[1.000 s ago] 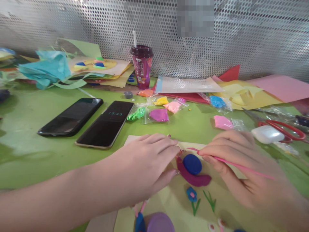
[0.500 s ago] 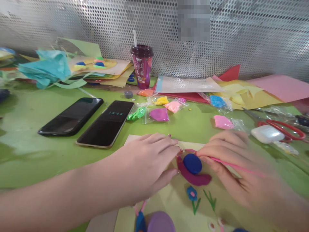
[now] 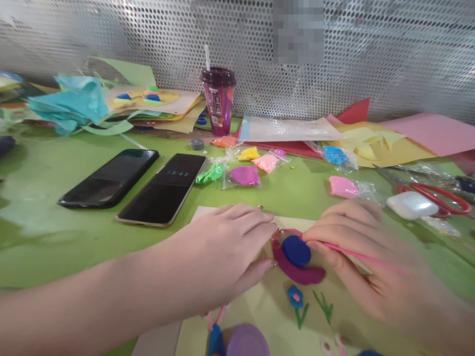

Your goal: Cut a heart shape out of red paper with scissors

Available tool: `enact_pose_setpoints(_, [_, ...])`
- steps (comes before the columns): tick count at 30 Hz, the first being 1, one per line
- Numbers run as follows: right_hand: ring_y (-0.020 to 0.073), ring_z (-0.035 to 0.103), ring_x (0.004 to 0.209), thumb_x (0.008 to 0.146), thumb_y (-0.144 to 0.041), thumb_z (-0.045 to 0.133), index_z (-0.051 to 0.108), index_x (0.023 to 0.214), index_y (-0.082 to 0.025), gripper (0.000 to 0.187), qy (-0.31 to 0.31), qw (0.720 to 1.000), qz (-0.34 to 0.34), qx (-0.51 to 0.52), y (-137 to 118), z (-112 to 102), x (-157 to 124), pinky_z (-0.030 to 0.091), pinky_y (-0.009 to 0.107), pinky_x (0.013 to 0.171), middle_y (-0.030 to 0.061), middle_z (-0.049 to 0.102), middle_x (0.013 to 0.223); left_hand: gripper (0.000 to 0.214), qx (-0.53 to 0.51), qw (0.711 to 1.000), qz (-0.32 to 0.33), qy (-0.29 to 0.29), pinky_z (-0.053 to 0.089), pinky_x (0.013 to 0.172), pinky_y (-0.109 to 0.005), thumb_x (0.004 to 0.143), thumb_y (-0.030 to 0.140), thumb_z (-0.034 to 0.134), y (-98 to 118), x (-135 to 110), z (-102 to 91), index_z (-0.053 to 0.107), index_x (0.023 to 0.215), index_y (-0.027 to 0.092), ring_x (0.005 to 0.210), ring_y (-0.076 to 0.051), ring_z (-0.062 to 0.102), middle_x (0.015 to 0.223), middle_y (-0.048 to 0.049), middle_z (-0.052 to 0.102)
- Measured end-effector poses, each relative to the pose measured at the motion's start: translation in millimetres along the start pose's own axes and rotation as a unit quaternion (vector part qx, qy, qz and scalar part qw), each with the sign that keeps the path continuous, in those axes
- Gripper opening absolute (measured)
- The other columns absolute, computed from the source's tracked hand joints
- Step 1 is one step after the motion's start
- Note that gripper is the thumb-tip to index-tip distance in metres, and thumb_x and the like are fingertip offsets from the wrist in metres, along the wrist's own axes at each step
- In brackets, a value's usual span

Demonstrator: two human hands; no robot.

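My right hand pinches a thin pink stick between thumb and fingers, close to the upper right edge of a round blue clay disc. A curved magenta clay strip wraps the disc's lower left side. My left hand rests on the pale yellow paper, its fingers stretched out and the thumb apart, with the tips beside the magenta strip. Below lie a blue clay flower with a green stem and some green clay grass. A purple disc is near the bottom edge.
Two phones lie left of the paper. Beyond it are several small bags of coloured clay and a purple cup with a straw. Red-handled scissors and a white case are at right. Coloured paper lines the perforated metal wall.
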State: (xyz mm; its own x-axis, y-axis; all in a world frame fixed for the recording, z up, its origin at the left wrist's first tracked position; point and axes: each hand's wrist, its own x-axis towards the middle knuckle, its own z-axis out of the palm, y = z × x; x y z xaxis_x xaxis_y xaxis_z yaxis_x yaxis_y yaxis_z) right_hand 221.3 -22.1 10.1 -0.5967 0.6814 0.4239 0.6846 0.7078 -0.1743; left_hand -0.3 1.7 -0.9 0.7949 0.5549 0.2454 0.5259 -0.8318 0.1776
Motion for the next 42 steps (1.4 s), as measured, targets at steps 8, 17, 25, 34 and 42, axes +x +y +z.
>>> enact_pose_setpoints(8, [0.0168,0.044,0.075,0.088,-0.013,0.041,0.055,0.082,-0.022,0.017,0.01,1.0,-0.008,-0.008,-0.2,0.0,1.3,0.029,0.035,0.071,-0.0004,0.057,0.072,0.034,0.001,1.0,0.006,0.009,0.044,0.095,-0.039,0.092,0.031,0.041,0.7,-2.1,0.2,0.052,0.119,0.015,0.11,-0.022,0.052,0.119,-0.0067,0.058])
enact_pose_setpoints(17, [0.0166,0.045,0.075,0.087,-0.012,0.042,0.056,0.082,-0.022,0.017,0.004,1.0,-0.015,-0.014,0.8,-0.3,2.0,0.03,0.035,0.071,-0.0009,0.058,0.073,0.033,0.004,1.0,0.006,0.014,0.044,0.095,-0.04,0.091,0.031,0.043,0.2,-0.7,0.7,0.053,0.118,0.015,0.11,-0.022,0.053,0.119,-0.0069,0.059])
enact_pose_setpoints(25, [0.0179,0.045,0.076,0.087,-0.014,0.041,0.055,0.081,-0.024,0.018,0.003,1.0,-0.019,-0.02,0.2,-2.0,2.3,0.031,0.035,0.071,-0.0015,0.059,0.072,0.034,0.004,1.0,0.004,0.006,0.044,0.095,-0.04,0.091,0.031,0.042,0.1,-1.2,1.7,0.053,0.119,0.015,0.111,-0.022,0.052,0.119,-0.0065,0.058])
enact_pose_setpoints(34, [0.0171,0.044,0.077,0.088,-0.013,0.041,0.054,0.083,-0.022,0.016,-0.008,1.0,-0.002,-0.003,-0.6,-0.6,-0.5,0.029,0.035,0.072,-0.0005,0.057,0.074,0.034,0.003,1.0,0.0,-0.003,0.043,0.096,-0.041,0.092,0.03,0.042,1.0,-0.4,-0.7,0.052,0.12,0.015,0.112,-0.023,0.052,0.121,-0.0075,0.058])
enact_pose_setpoints(42, [0.0181,0.044,0.077,0.087,-0.012,0.041,0.054,0.083,-0.021,0.017,-0.008,1.0,0.005,0.004,-1.1,-2.2,-0.6,0.029,0.036,0.071,0.0005,0.058,0.075,0.033,-0.001,1.0,0.0,-0.006,0.042,0.097,-0.039,0.092,0.03,0.041,1.0,0.0,-0.5,0.052,0.12,0.015,0.113,-0.022,0.051,0.122,-0.0074,0.057])
